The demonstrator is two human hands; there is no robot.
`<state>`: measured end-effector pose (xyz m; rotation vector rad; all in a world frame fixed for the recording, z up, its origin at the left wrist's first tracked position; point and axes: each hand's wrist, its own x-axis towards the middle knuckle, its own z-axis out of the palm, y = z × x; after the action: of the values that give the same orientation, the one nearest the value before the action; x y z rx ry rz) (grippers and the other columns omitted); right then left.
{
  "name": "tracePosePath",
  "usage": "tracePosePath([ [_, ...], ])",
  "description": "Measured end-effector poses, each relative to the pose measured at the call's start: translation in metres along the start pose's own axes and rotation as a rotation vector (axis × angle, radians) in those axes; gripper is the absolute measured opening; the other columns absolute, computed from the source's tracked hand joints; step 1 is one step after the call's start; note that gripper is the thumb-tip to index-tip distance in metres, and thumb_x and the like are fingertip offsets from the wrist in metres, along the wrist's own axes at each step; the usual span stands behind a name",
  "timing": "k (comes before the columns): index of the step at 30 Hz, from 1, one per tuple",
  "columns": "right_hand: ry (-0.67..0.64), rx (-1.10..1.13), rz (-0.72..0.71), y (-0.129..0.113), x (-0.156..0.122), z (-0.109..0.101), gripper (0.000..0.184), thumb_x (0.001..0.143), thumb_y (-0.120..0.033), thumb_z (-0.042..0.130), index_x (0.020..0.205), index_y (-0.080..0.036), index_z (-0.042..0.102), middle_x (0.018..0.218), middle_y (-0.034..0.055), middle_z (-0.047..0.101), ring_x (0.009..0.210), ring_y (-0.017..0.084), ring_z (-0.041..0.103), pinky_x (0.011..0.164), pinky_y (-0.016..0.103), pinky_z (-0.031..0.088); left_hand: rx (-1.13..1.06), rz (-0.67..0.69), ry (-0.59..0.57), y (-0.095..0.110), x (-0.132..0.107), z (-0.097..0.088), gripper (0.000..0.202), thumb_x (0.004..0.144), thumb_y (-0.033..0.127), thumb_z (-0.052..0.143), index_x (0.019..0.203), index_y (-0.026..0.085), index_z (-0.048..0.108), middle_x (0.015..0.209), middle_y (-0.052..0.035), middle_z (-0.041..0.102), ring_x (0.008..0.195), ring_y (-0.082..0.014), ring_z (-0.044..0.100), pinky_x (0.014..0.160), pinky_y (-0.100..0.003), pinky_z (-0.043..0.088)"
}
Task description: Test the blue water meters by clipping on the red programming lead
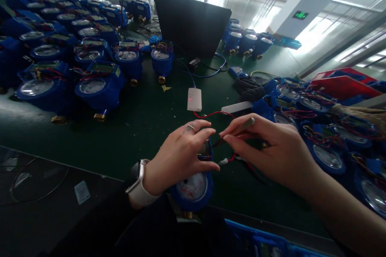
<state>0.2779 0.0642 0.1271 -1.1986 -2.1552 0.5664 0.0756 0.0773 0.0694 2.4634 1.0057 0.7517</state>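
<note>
A blue water meter (193,188) with a round dial stands at the near edge of the green table. My left hand (181,154), with a ring and a white watch on the wrist, curls over the meter's top and grips it. My right hand (271,148) pinches a thin grey pen-like tool (243,125) whose tip points at the meter's top. Red and black wires with a small white connector (223,162) hang between the two hands. A red wire (211,114) runs from there to a small white box (194,99) with a red light.
Several blue meters (90,84) crowd the table's left and far side, more with loose red wiring (325,144) lie at the right. A dark monitor back (193,22) stands behind, with blue cables, a black glove (249,88) and a red tray (343,82) nearby.
</note>
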Motion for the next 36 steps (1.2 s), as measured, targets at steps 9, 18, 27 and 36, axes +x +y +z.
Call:
tracePosePath([
  [9,-0.031,-0.081,0.127,0.005,0.006,0.001,0.009,0.092,-0.026,0.065,0.087,-0.021,0.06,0.064,-0.0046,0.064,0.05,0.012,0.062,0.047,0.023,0.046,0.031,-0.115,-0.005,-0.004,-0.008,0.006,0.07,0.073,0.037,0.088,0.128,0.012,0.054,0.117,-0.0121,0.069,0.1,-0.0305,0.068,0.083,-0.044,0.057],
  [18,-0.08,0.311,0.414,0.016,0.03,0.0,0.03,0.08,-0.044,0.078,0.083,-0.02,0.061,0.067,0.001,0.072,0.06,0.019,0.074,0.053,0.027,0.064,-0.053,-0.124,0.039,-0.01,-0.018,0.007,0.072,0.072,0.035,0.089,0.129,0.015,0.049,0.121,-0.0116,0.067,0.106,-0.0298,0.066,0.089,-0.045,0.056],
  [27,-0.229,0.544,0.579,0.042,0.047,0.004,0.021,0.08,-0.028,0.081,0.082,-0.017,0.063,0.068,0.0021,0.078,0.06,0.018,0.077,0.051,0.019,0.064,-0.056,-0.105,0.043,-0.012,-0.018,0.008,0.072,0.071,0.033,0.089,0.128,0.015,0.049,0.12,-0.0119,0.067,0.107,-0.0292,0.066,0.09,-0.043,0.056],
  [36,0.059,0.672,0.534,0.026,0.008,-0.01,0.017,0.089,-0.034,0.074,0.088,-0.021,0.063,0.078,0.0002,0.079,0.063,0.016,0.077,0.052,0.019,0.063,-0.066,-0.097,0.089,-0.008,-0.026,0.005,0.063,0.074,0.038,0.086,0.127,0.019,0.058,0.136,-0.0161,0.056,0.125,-0.0343,0.056,0.103,-0.053,0.049],
])
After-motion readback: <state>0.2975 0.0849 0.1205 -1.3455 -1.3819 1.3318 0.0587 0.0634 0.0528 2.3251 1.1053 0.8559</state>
